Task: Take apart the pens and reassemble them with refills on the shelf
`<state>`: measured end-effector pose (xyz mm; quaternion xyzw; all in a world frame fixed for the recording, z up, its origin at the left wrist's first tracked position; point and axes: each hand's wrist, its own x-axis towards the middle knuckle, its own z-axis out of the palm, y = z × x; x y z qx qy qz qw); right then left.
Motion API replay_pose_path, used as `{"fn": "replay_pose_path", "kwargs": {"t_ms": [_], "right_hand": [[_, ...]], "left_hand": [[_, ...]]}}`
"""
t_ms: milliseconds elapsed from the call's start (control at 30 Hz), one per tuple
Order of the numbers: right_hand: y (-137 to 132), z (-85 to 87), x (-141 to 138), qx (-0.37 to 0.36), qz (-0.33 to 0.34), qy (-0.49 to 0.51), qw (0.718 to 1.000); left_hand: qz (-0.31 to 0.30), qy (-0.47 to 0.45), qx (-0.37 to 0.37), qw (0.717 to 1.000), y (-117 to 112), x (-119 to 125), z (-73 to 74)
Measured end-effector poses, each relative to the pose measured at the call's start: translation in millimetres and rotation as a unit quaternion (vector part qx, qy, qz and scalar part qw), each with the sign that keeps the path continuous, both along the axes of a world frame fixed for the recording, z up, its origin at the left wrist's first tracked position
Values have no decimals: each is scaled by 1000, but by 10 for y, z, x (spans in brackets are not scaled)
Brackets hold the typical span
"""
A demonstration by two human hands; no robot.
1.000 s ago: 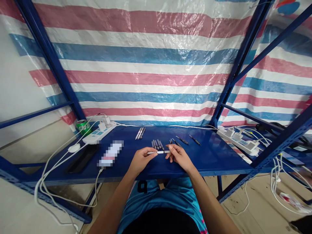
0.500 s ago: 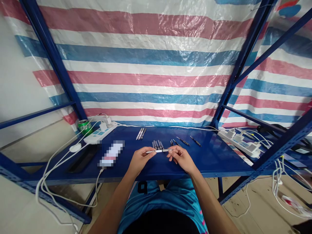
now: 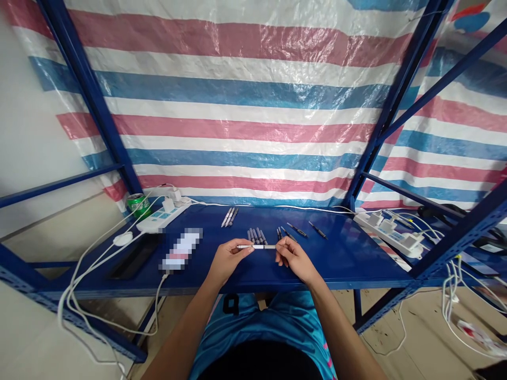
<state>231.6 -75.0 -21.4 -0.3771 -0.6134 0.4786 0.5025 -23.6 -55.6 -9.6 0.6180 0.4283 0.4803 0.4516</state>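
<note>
I hold a thin white pen [image 3: 256,246] level over the blue shelf [image 3: 340,258], one end in each hand. My left hand [image 3: 227,259] pinches its left end. My right hand [image 3: 293,258] pinches the right end with curled fingers. Just behind the pen lies a row of several dark pen barrels [image 3: 256,235]. Thin dark pen parts [image 3: 297,229] lie scattered to the right of them. A few light-coloured pens [image 3: 228,216] rest farther back.
A white power strip [image 3: 160,216] and a green can [image 3: 137,204] sit at the back left, with white cables trailing off the shelf edge. A second power strip [image 3: 390,230] lies at the right. A dark flat object [image 3: 134,257] lies left. Blue rack posts frame both sides.
My right hand has slid slightly outward along the pen, so more of the white barrel shows between my hands. The view has shifted a little.
</note>
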Motion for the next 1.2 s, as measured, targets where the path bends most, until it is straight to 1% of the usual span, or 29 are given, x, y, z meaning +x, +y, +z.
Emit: {"fn": "replay_pose_path", "kwargs": {"t_ms": [133,200,400,500,567,667,733,833,900,1000,1067,1133,1200], "right_hand": [[-24,28,-17,-1,-18,-50,999],[-28,32,-31,-5,-26,-56,998],[-29,36,-32,16,-21,-19,999],[-29,28,-23,20,-30,-16,999],[-25,17,-24,23,-39,5,999],[-13,-6,-27,28,-44,46,998],[-2,-22,-26,29,-40,60,997],[7,-37,-23,31,-35,67,997],[5,-35,-20,32,-39,70,996],[-13,-13,-18,34,-39,70,996],[-26,6,-20,31,-36,63,997],[-33,20,-22,26,-39,57,997],[-33,22,-24,25,-46,54,997]], "left_hand": [[-9,-10,-6,1000,-8,9,5],[-11,-15,-8,1000,-11,8,5],[-11,-6,-3,1000,-15,-4,6],[-8,-33,-9,999,-10,24,28],[-6,-46,-24,999,-6,50,47],[-18,-9,-41,999,-4,67,61],[-24,11,-29,999,-6,59,54],[-27,-6,-3,1000,-6,40,36],[-33,-19,-6,999,-3,38,29],[-40,3,-18,999,-1,47,30],[-41,15,-7,999,-2,53,30],[-35,-3,10,999,-5,58,30],[-31,-29,8,999,-8,62,34]]}}
